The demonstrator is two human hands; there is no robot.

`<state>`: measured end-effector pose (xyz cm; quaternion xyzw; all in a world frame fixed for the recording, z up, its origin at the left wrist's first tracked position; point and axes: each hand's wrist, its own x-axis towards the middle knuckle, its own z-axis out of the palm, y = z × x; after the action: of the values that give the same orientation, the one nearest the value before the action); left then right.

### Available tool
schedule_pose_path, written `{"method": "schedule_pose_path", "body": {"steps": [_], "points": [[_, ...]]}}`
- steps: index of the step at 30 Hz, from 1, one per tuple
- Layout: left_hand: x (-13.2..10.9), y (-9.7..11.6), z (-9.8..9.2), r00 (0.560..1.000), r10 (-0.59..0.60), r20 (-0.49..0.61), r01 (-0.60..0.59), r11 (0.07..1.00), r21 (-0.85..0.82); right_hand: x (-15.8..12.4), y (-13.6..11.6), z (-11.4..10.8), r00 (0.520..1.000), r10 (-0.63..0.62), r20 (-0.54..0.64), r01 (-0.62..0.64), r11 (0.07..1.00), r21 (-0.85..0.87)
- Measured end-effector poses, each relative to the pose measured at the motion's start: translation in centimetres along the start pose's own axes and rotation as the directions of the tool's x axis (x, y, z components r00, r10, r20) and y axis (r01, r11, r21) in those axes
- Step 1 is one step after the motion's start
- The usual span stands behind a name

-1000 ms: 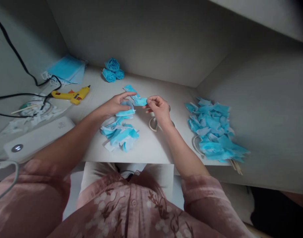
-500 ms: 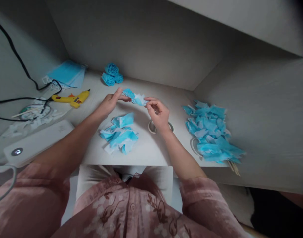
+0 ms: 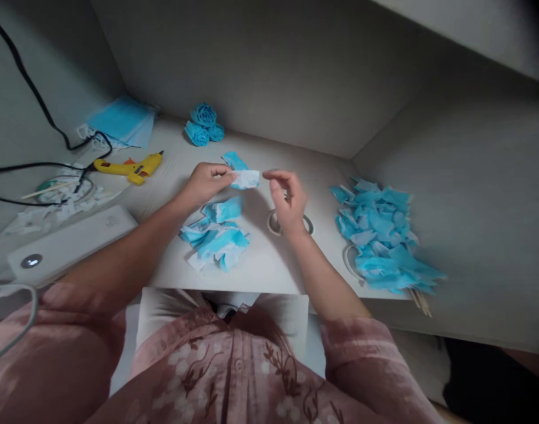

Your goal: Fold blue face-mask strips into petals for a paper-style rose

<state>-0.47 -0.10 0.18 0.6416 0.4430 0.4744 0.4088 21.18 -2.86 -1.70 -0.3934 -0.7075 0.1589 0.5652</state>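
Between thumb and fingers, my left hand (image 3: 210,181) pinches a blue-and-white strip of mask fabric (image 3: 246,178), its pale side toward me and a blue end standing up behind. My right hand (image 3: 289,197) is just right of the strip, apart from it, with thumb and fingers parted and nothing visible between them. Below my left hand lies a loose heap of cut blue-and-white fabric pieces (image 3: 219,238). A roll of tape (image 3: 273,224) sits on the table under my right hand, partly hidden by the wrist.
Three rolled blue fabric roses (image 3: 203,126) stand at the back. Flat blue face masks (image 3: 122,121), a yellow glue gun (image 3: 135,169) with a black cord, white scraps (image 3: 69,203) and a white power bank (image 3: 75,241) occupy the left. Fabric-covered sticks (image 3: 379,235) lie right.
My right hand has let go of the strip's right end and moved slightly away. My left hand has turned the strip, now folded with its pale side forward. The view has shifted slightly.
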Motion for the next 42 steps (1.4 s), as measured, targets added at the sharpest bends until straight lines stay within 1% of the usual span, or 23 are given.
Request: {"method": "schedule_pose_path", "body": {"steps": [1, 2, 3, 6, 8, 11, 15, 17, 19, 22, 25, 27, 29, 31, 33, 36, 39, 42], "points": [[0.0, 0.1, 0.1, 0.999, 0.035, -0.015, -0.035, 0.998, 0.044, 0.2, 0.1, -0.1, 0.997, 0.058, -0.060, -0.056, 0.998, 0.024], [0.1, 0.2, 0.1, 0.997, 0.073, -0.017, -0.071, 0.993, 0.093, 0.3, 0.2, -0.1, 0.990, 0.110, -0.087, -0.108, 0.994, 0.036], [0.1, 0.3, 0.3, 0.994, 0.109, -0.009, -0.107, 0.984, 0.142, 0.5, 0.3, -0.2, 0.985, 0.152, -0.079, -0.149, 0.988, 0.035], [0.1, 0.4, 0.8, 0.981, 0.191, 0.021, -0.190, 0.948, 0.254, 0.6, 0.2, -0.2, 0.979, 0.198, 0.050, -0.197, 0.980, -0.009], [0.0, 0.4, 1.1, 0.974, 0.222, 0.041, -0.224, 0.931, 0.289, 0.5, -0.1, -0.2, 0.975, 0.186, 0.119, -0.184, 0.982, -0.029], [-0.2, 0.3, 1.5, 0.968, 0.239, 0.073, -0.250, 0.914, 0.319, 0.3, -0.5, 0.1, 0.975, 0.143, 0.168, -0.136, 0.989, -0.051], [-0.4, 0.2, 1.6, 0.975, 0.212, 0.070, -0.223, 0.907, 0.357, 0.2, -0.6, 0.6, 0.973, 0.107, 0.207, -0.082, 0.989, -0.126], [-0.4, 0.2, 1.5, 0.980, 0.192, 0.061, -0.201, 0.913, 0.355, 0.2, -0.6, 0.7, 0.969, 0.135, 0.206, -0.106, 0.984, -0.144], [-0.4, 0.2, 1.4, 0.986, 0.158, 0.055, -0.167, 0.932, 0.321, 0.2, -0.5, 0.7, 0.965, 0.186, 0.186, -0.167, 0.980, -0.110], [-0.5, 0.3, 1.3, 0.996, 0.081, 0.025, -0.085, 0.973, 0.215, 0.3, -0.3, 0.7, 0.952, 0.261, 0.160, -0.264, 0.965, -0.006], [-0.5, 0.3, 1.2, 1.000, 0.003, 0.009, -0.004, 0.997, 0.073, 0.4, 0.3, 0.8, 0.939, 0.301, 0.166, -0.313, 0.949, 0.045], [-0.6, 0.3, 1.2, 0.999, -0.017, 0.029, 0.018, 1.000, -0.025, 0.4, 0.8, 0.8, 0.934, 0.322, 0.157, -0.332, 0.942, 0.041], [-0.6, 0.4, 1.2, 0.999, -0.010, 0.040, 0.013, 0.997, -0.077, 0.4, 0.9, 0.7, 0.932, 0.339, 0.130, -0.346, 0.937, 0.036], [-0.7, 0.5, 1.2, 0.999, 0.001, 0.034, 0.001, 0.999, -0.053, 0.5, 0.5, 0.5, 0.937, 0.334, 0.105, -0.339, 0.940, 0.036], [-0.7, 0.6, 1.3, 1.000, 0.011, 0.022, -0.011, 1.000, 0.017, 0.5, 0.0, 0.2, 0.950, 0.297, 0.101, -0.302, 0.952, 0.040], [-0.9, 0.7, 1.5, 0.999, 0.040, 0.012, -0.042, 0.991, 0.130, 0.3, -0.7, 0.3, 0.959, 0.244, 0.142, -0.253, 0.967, 0.042], [-1.0, 0.7, 1.7, 0.998, 0.062, 0.015, -0.063, 0.978, 0.199, 0.0, -0.7, 0.8, 0.948, 0.260, 0.181, -0.264, 0.964, -0.001], [-0.9, 0.6, 1.6, 0.998, 0.054, -0.016, -0.049, 0.976, 0.213, -0.1, -0.6, 1.2, 0.951, 0.277, 0.133, -0.275, 0.961, -0.033]]}}
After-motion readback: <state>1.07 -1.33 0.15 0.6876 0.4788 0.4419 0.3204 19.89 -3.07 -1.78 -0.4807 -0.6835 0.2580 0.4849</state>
